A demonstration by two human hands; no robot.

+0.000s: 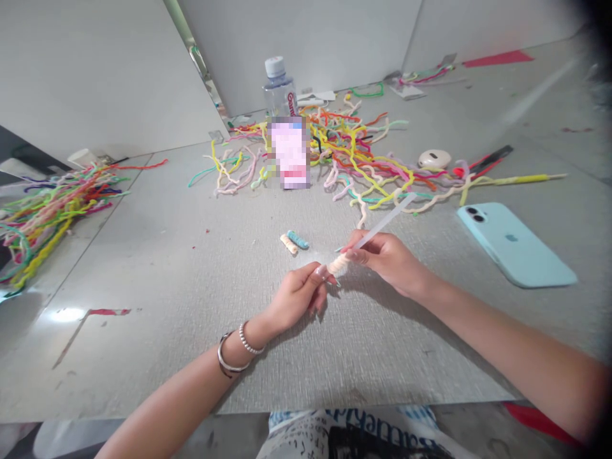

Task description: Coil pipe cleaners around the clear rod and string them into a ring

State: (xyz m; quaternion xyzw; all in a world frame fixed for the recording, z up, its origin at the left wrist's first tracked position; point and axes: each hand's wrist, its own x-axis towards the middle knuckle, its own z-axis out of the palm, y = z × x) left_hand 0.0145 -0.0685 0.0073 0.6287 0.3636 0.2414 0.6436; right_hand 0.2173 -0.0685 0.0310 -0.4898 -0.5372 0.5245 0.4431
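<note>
While left hand [297,294] pinches cream coil [337,263] at its eight o'clock end, right hand [389,258], fingers closed on white strip [388,219], should keep turns snug.

Grey table [191,331] bears colourful yarn strands [363,153]; blue phone [521,245]; white earbud case [435,160].

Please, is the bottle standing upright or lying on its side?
The bottle stands upright: its white cap is at the top.
</note>
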